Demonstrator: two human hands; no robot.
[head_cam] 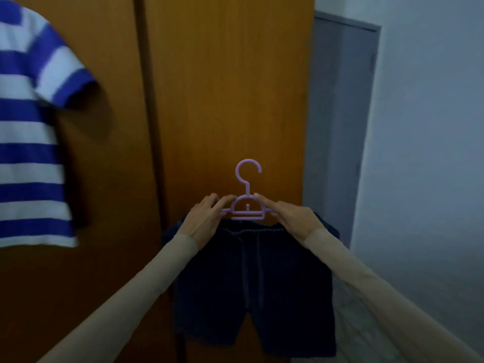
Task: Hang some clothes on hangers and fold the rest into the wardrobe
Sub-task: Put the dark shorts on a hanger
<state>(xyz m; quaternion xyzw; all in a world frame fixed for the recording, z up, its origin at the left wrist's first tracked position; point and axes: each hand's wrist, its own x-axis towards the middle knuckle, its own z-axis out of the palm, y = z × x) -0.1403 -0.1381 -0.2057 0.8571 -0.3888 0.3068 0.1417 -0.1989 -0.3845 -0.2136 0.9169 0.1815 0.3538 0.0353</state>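
Two hands meet on one small purple plastic hanger (246, 205) in the head view, in front of the closed wooden wardrobe door (225, 87). The left hand (203, 218) grips the left arm of the hanger with curled fingers (225, 199), and the right hand (290, 216) pinches the right arm in the same way. Dark denim shorts (254, 286) hang from the hanger by their elastic waistband, with both legs down and free.

I judge the shorts soft and limp but somewhat heavy for such a thin hanger, so the arms may bend and the waistband can slide off toward one end. The hanger itself looks light, stiff and smooth. The safest place to take hold is at the neck under the hook (248, 170), keeping the hanger level. A blue and white striped shirt (31, 142) hangs at the left, well apart from the shorts.
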